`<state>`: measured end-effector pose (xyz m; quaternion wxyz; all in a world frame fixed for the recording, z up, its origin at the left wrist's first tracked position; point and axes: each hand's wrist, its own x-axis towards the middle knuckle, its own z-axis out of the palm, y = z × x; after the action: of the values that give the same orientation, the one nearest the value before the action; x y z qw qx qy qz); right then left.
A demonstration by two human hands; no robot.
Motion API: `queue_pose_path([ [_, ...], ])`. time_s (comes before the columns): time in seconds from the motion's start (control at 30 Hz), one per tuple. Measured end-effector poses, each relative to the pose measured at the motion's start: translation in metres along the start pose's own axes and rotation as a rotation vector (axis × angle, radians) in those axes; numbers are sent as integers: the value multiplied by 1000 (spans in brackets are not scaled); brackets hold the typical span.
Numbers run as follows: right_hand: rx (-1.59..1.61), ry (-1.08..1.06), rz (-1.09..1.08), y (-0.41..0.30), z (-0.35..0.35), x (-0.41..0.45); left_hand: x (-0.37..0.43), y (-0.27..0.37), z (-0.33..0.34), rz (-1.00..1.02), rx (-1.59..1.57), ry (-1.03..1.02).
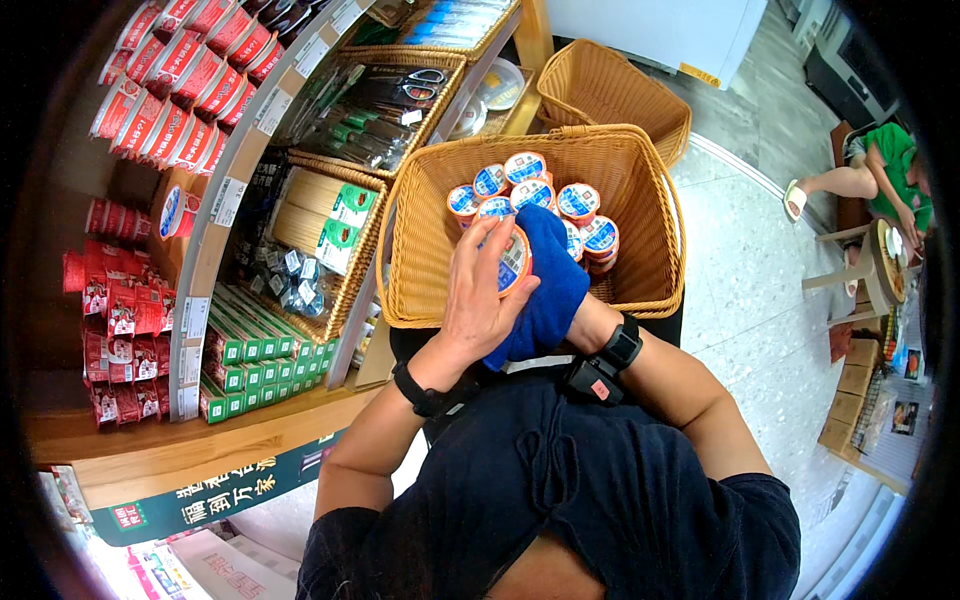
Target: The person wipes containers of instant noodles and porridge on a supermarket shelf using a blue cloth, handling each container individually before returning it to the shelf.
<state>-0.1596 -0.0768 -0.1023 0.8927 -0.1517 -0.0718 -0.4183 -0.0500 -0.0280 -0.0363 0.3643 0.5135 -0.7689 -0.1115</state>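
Note:
A small sealed cup with a blue-and-white lid and an orange rim is gripped in my left hand, fingers along one side and thumb along the other. My right hand holds a blue cloth against the cup's right side; the cloth hides most of its fingers. Both hands are over the near side of a wicker basket. Inside it stand several similar cups, some of them stacked.
To the left, a shelf carries red tubs, wooden skewers and green boxes. Another wicker basket stands behind the first. On the right, a seated person is by a small round table on the tiled floor.

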Motion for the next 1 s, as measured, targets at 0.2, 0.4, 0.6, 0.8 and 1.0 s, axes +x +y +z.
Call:
queue_pose_path([
  [0.2,214,-165,50,-10,9,-5,4,5,4,35,63,-16],
  [0.4,-1330,236,-217,-18,37,-18,10,9,13,100,20,-28],
  [0.6,-140,589,147,-31,57,-16,21,10,17,160,25,11],
  [0.8,-476,103,-103,-26,10,-24,41,10,17,141,33,-2],
  [1.0,-1725,216,-392,-76,36,-58,59,-13,12,-26,2,-44],
])
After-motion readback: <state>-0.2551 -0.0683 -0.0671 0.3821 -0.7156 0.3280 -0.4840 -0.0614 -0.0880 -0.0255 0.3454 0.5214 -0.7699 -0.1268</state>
